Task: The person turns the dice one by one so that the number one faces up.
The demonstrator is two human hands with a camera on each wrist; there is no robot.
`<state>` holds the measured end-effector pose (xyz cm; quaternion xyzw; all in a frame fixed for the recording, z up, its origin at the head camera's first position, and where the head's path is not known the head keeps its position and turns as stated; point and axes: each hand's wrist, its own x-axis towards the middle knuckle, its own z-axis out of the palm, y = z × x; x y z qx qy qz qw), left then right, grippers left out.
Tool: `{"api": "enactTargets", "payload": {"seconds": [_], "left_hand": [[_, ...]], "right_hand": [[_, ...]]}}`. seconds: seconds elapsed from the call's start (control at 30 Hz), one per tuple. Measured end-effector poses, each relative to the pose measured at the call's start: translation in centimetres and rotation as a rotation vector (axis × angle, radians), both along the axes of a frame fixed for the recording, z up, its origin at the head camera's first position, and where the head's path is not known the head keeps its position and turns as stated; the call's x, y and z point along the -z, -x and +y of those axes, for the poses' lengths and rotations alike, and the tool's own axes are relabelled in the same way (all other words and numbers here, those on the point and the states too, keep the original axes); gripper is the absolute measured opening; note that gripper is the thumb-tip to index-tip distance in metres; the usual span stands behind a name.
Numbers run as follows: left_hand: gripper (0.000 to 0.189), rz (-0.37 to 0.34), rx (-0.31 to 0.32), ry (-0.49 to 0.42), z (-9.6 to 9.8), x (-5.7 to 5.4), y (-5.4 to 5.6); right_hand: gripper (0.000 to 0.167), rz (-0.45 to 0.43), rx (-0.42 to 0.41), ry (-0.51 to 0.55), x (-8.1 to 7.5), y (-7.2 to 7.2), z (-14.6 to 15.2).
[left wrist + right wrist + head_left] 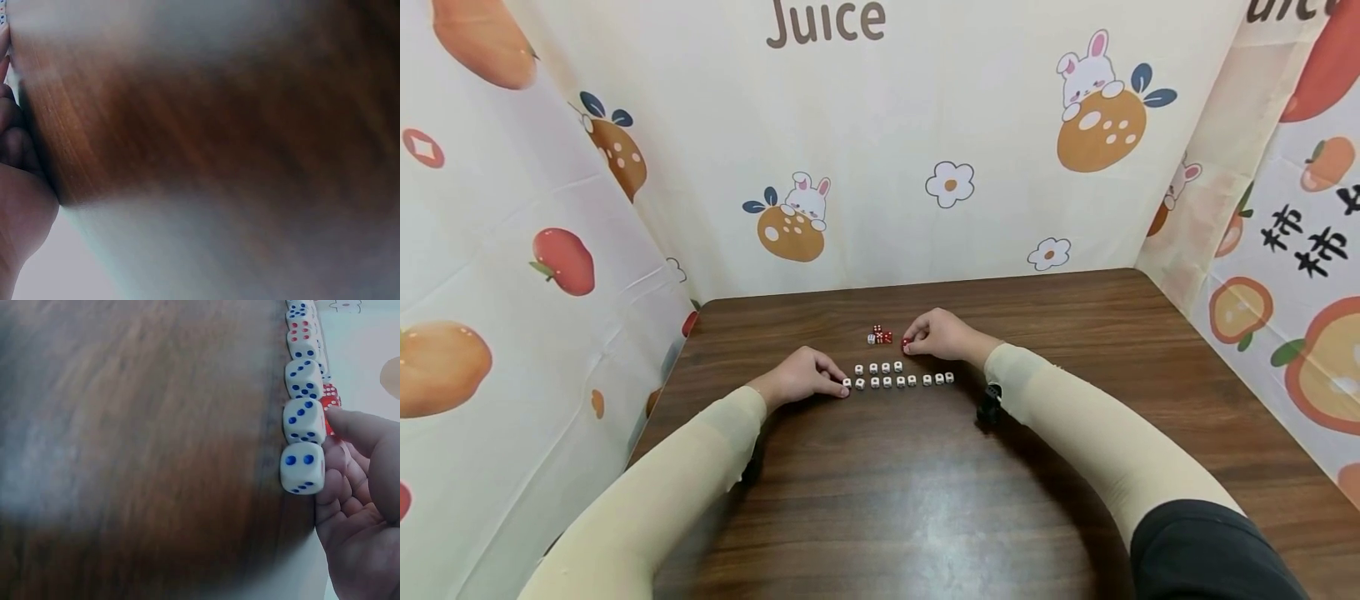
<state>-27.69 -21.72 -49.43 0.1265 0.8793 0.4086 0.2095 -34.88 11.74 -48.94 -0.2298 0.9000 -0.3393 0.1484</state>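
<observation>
My left hand (801,377) pinches a white die (847,383) between thumb and index finger at the left end of a front row of white dice (900,382). In the left wrist view that hand (25,200) shows only at the left edge. Behind the front row, several more white dice (873,368) form a shorter row. My right hand (946,335) pinches a red die (906,344) behind the rows, right of a small cluster of red dice (887,337). The right wrist view shows that hand (369,519) beyond the white dice (302,469).
One white die (871,339) stands at the left of the red cluster. The brown wooden table (865,500) extends toward me and to both sides. A printed curtain (887,233) hangs along its back and sides.
</observation>
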Motion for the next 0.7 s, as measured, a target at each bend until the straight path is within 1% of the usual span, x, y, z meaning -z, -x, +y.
{"api": "enactTargets", "payload": {"seconds": [0.13,0.43,0.53,0.7], "left_hand": [[0.018,-0.002,0.0,0.001,0.0,0.0,0.0],[0.017,-0.001,0.001,0.012,-0.2,0.2,0.1],[0.018,-0.001,-0.001,0.01,-0.1,0.2,0.1],[0.019,0.003,0.0,0.006,-0.1,0.2,0.2]], "right_hand": [[0.013,-0.011,-0.027,0.015,-0.1,-0.1,0.4],[0.015,-0.034,-0.079,0.009,-0.3,-1.1,1.1],[0.017,-0.024,-0.08,0.0,-0.4,-1.2,1.3],[0.016,-0.012,-0.057,-0.015,-0.7,-1.4,1.6]]}}
